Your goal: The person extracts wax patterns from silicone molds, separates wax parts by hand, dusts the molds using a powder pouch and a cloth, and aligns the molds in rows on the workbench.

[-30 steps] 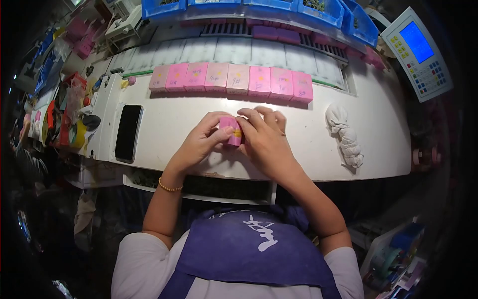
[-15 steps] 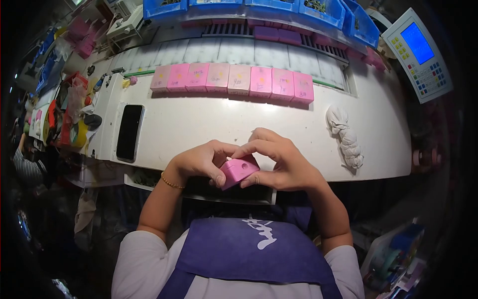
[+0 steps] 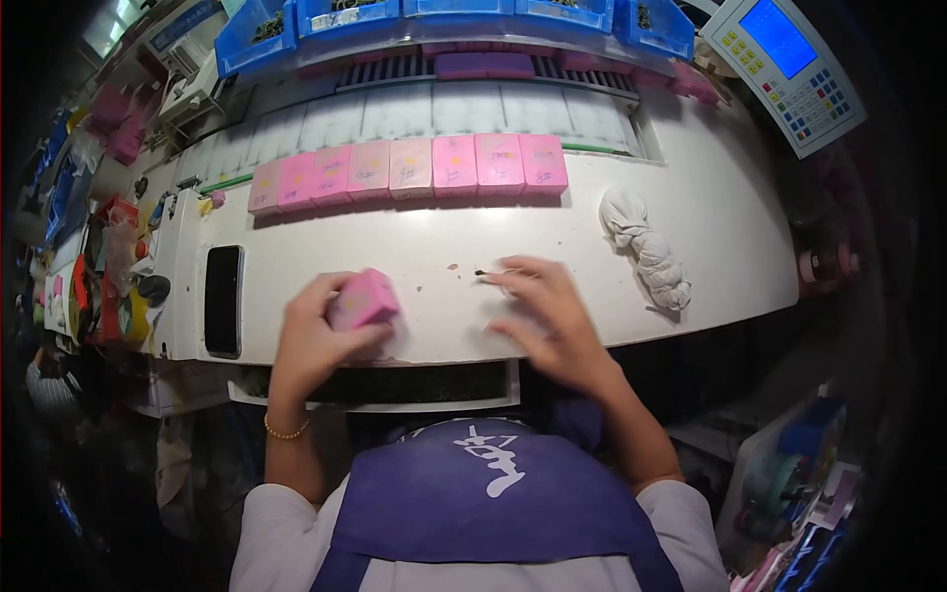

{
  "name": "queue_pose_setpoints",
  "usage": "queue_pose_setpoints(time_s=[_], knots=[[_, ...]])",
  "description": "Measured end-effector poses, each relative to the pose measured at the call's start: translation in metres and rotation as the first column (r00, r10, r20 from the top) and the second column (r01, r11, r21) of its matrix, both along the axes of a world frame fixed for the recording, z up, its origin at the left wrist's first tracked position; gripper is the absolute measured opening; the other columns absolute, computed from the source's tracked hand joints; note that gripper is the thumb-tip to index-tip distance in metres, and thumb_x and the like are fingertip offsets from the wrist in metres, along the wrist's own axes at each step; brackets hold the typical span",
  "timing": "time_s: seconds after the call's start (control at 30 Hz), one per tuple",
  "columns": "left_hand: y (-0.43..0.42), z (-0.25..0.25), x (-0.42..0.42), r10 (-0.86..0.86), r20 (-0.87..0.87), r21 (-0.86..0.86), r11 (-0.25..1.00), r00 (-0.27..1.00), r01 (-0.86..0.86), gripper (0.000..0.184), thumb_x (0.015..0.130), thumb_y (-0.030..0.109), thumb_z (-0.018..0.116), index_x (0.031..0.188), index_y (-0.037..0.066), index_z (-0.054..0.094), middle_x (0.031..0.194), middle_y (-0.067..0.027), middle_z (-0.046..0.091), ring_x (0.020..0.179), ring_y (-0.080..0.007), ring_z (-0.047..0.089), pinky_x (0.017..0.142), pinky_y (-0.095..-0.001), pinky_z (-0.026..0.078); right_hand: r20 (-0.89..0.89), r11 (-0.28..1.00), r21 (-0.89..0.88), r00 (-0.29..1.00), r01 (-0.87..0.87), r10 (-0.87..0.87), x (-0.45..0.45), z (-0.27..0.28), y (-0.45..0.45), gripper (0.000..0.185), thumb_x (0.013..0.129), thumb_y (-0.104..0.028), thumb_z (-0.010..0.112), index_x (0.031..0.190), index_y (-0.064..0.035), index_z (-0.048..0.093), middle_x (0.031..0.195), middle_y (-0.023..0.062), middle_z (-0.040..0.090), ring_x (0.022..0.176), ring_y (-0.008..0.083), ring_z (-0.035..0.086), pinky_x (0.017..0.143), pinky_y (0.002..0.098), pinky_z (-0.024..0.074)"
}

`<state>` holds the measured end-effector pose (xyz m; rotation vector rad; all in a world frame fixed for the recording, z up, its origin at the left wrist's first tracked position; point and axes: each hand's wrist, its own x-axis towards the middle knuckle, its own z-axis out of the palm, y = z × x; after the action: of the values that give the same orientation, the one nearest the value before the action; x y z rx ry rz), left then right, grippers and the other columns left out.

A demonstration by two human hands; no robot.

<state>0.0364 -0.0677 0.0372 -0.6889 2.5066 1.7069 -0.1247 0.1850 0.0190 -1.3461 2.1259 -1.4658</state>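
My left hand (image 3: 321,331) is wrapped round a pink block (image 3: 369,296), held over the front part of the white table. The block is slightly blurred. To the right, my right hand (image 3: 552,321) hovers over the table with thumb and fingers apart, also smeared by motion. At its index fingertip shows a small dark-tipped thing (image 3: 481,273); I cannot tell whether it is touched or lies on the table. Beyond both hands stands a row of pink and paler blocks (image 3: 455,168) with handwritten marks.
A black phone (image 3: 224,301) lies at the left, a twisted white cloth (image 3: 643,249) at the right. Blue bins (image 3: 459,8) line the back. A keypad panel with a blue screen (image 3: 779,39) stands at back right. An open drawer (image 3: 434,405) sits below the table edge.
My hands have moved apart: the left carries the pink block leftward, while the right has let go of it and opened. The whole view has shifted somewhat.
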Motion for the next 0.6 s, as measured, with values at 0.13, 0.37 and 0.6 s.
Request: queue_pose_setpoints(time_s=[0.13, 0.37, 0.6], knots=[[-0.010, -0.016, 0.013, 0.241, -0.196, -0.440, 0.845, 0.950, -0.305, 0.053, 0.068, 0.017, 0.086, 0.112, -0.002, 0.065, 0.098, -0.0141, 0.066, 0.087, -0.0230, 0.065, 0.078, -0.0330, 0.052, -0.211, 0.966, 0.082, 0.952, 0.244, -0.222, -0.020, -0.011, 0.011, 0.037, 0.086, -0.011, 0.073, 0.123, -0.0087, 0.066, 0.118, 0.0132, 0.059, 0.104, 0.0301, 0.056, 0.088, 0.0375, 0.0474], [-0.021, -0.006, 0.002, 0.308, -0.262, -0.404, 0.826, 0.914, -0.394, 0.045, 0.067, 0.020, 0.087, 0.100, -0.004, 0.069, 0.093, -0.0139, 0.068, 0.081, -0.0227, 0.066, 0.075, -0.0337, 0.052, -0.263, 0.977, 0.095, 0.951, 0.191, -0.160, -0.030, -0.020, 0.005, 0.013, 0.086, -0.010, 0.074, 0.096, -0.0028, 0.070, 0.094, 0.0075, 0.062, 0.086, 0.0228, 0.058, 0.076, 0.0328, 0.0484], [-0.070, 0.020, -0.129, 0.362, -0.397, -0.508, 0.679, 0.844, -0.530, 0.050, 0.069, 0.039, 0.079, 0.098, -0.001, 0.068, 0.098, -0.0171, 0.070, 0.086, -0.0321, 0.069, 0.078, -0.0423, 0.053, 0.497, 0.983, 0.021, 0.852, 0.180, -0.167, -0.032, -0.041, 0.018, 0.013, 0.089, -0.010, 0.077, 0.088, -0.0008, 0.067, 0.087, 0.0029, 0.069, 0.075, 0.0049, 0.059, 0.063, 0.0218, 0.0480]])
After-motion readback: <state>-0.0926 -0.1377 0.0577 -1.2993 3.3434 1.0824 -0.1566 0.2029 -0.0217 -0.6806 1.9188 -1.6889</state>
